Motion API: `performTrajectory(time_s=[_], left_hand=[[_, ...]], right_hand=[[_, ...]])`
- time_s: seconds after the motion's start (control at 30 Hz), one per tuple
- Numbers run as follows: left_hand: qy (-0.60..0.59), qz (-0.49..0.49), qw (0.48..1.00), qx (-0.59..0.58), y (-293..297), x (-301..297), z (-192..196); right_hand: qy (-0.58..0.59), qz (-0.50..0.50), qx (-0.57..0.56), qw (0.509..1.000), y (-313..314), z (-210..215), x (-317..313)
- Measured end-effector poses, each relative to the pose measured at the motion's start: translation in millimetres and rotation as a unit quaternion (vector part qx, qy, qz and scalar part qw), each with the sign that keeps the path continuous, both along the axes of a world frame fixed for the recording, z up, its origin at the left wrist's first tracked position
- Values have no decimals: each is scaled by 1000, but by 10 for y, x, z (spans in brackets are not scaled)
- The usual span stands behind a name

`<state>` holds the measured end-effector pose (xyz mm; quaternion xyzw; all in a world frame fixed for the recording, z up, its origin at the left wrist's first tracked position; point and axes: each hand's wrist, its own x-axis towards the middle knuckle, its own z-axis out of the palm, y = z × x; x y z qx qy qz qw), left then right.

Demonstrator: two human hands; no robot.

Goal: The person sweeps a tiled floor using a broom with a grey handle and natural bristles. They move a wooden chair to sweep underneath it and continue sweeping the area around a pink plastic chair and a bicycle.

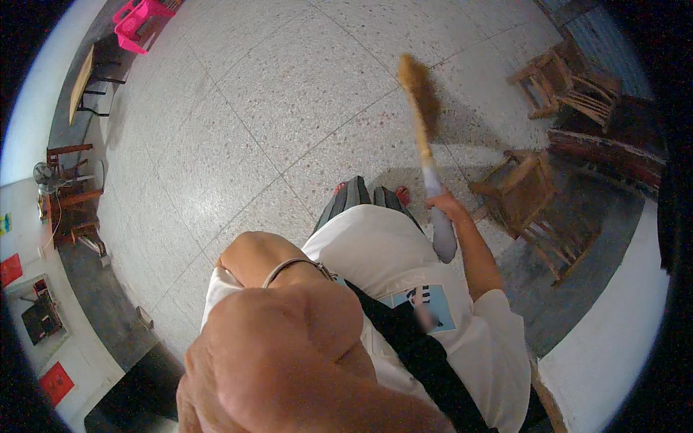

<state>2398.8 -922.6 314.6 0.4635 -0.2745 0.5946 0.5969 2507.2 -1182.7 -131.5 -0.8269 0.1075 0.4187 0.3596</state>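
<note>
My right hand (449, 206) is closed around the pale grey upper handle of a broom (421, 137). The broom points away from me, with its yellow-brown bristle head at the far end, over or on the speckled floor; I cannot tell if it touches. A dark shadow lies beside the bristles. Large and close to the view, my left hand (274, 346) is raised, with a thin band round the wrist (297, 265). Its fingers are out of sight, so whether it holds anything does not show.
Wooden chairs (520, 191) stand on the right, near the broom, beside a dark red bench-like piece (606, 148). Far left are a pink plastic chair (137, 25), a table (83, 83) and a fan (45, 175). Tiled floor (238, 130) stretches ahead of my feet.
</note>
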Motion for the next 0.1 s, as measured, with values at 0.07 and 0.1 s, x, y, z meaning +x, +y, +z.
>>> performTrajectory(time_s=[0.07,0.1], left_hand=[[27,19,999,38,-13,-13,11],[25,15,999,37,-35,1,7]], right_hand=[[49,3,81,996,-52,-79,52],[72,5,121,990,-78,-95,76]])
